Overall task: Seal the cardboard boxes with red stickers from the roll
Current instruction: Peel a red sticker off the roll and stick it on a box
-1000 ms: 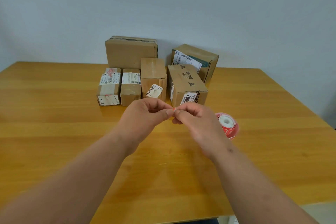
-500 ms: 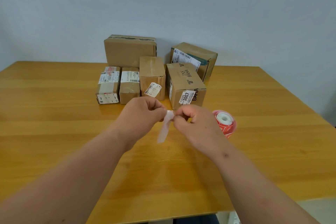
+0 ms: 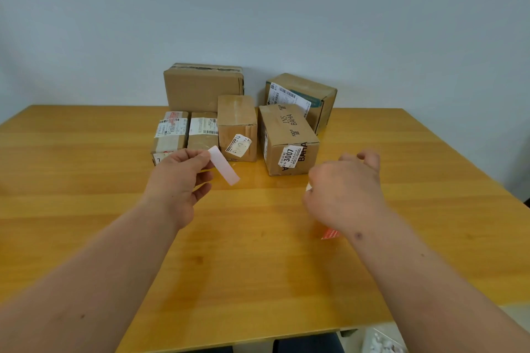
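The two hands, pinched together over one small strip half a second ago, are now well apart: the left hand [image 3: 177,180] holds a pale strip [image 3: 223,165] between thumb and forefinger, angled down to its right, while the right hand [image 3: 345,195] has swung off to the right with a red sticker [image 3: 330,233] showing just below its wrist. This looks like backing peeled from sticker, so the sticker is probably free and ready to press over a box seam, with the strip as waste. The left hand sits palm toward the camera, its lower fingers loosely curled and spare. The right hand shows its back, fingers curled over; it seems to grip the sticker, though the grip itself is hidden. The roll, seen beside the right hand a moment back, is now hidden behind it. The boxes [image 3: 288,140] stand in a cluster just beyond both hands, the nearest just ahead of the right hand, on the table [image 3: 86,166]. No red sticker shows on any box.
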A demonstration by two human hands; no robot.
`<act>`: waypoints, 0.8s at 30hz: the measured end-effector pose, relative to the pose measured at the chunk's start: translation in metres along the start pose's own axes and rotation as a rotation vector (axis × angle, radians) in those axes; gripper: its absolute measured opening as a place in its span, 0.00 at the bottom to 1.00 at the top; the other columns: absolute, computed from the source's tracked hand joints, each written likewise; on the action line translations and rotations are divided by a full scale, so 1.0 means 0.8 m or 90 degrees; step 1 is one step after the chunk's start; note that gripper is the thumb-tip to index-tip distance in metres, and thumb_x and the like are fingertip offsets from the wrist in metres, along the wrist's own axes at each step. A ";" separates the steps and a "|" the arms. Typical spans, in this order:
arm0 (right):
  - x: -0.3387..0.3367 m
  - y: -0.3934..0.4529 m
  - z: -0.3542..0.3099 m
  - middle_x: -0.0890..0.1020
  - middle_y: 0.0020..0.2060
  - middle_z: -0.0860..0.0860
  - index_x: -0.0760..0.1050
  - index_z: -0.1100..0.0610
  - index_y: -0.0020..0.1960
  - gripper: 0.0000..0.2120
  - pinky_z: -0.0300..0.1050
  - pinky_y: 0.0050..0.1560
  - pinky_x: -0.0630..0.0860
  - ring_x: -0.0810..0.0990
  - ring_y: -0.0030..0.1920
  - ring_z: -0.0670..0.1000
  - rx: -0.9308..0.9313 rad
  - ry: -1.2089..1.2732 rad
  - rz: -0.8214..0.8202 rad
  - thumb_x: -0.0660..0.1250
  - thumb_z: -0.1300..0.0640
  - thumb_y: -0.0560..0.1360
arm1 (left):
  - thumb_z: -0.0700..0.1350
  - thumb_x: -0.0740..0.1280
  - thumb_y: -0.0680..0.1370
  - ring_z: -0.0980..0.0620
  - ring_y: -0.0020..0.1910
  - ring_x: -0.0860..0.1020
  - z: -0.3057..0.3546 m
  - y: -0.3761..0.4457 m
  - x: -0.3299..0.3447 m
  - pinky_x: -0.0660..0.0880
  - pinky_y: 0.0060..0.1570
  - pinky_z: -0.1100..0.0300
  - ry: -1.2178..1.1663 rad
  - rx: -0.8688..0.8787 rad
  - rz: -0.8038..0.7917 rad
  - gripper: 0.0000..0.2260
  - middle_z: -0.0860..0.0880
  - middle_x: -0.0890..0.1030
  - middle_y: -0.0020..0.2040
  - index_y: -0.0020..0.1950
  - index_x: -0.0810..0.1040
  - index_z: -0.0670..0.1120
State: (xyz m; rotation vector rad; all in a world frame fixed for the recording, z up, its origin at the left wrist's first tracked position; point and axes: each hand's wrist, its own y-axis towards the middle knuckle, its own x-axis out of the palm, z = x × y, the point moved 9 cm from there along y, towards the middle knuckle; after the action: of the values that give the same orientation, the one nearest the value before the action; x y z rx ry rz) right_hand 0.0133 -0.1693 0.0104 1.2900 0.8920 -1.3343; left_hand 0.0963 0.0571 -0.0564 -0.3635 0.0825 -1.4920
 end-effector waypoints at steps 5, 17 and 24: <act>-0.018 0.002 -0.013 0.75 0.35 0.44 0.67 0.51 0.33 0.10 0.53 0.58 0.57 0.73 0.47 0.51 -0.019 0.055 0.047 0.62 0.52 0.72 | 0.41 0.67 0.79 0.53 0.37 0.76 0.003 -0.007 0.013 0.76 0.44 0.56 0.005 0.012 -0.039 0.06 0.49 0.80 0.38 0.43 0.80 0.49; 0.028 0.001 -0.076 0.85 0.36 0.50 0.79 0.59 0.45 0.14 0.45 0.42 0.76 0.79 0.35 0.47 -0.020 0.673 -0.167 0.64 0.49 0.78 | 0.41 0.66 0.79 0.53 0.28 0.71 0.011 -0.031 0.049 0.73 0.45 0.55 -0.034 0.021 -0.249 0.07 0.49 0.73 0.29 0.41 0.79 0.47; 0.028 0.016 -0.074 0.84 0.38 0.53 0.84 0.50 0.46 0.05 0.48 0.48 0.73 0.79 0.40 0.50 -0.023 0.911 -0.179 0.74 0.57 0.70 | 0.39 0.68 0.72 0.48 0.38 0.82 0.012 -0.027 0.033 0.77 0.52 0.51 -0.080 -0.019 -0.368 0.03 0.42 0.84 0.41 0.43 0.81 0.42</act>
State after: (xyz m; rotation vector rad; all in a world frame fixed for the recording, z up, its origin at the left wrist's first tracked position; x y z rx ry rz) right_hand 0.0406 -0.1186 -0.0188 2.1162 2.0695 -0.3687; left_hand 0.0806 0.0325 -0.0371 -0.5337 -0.1115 -2.0338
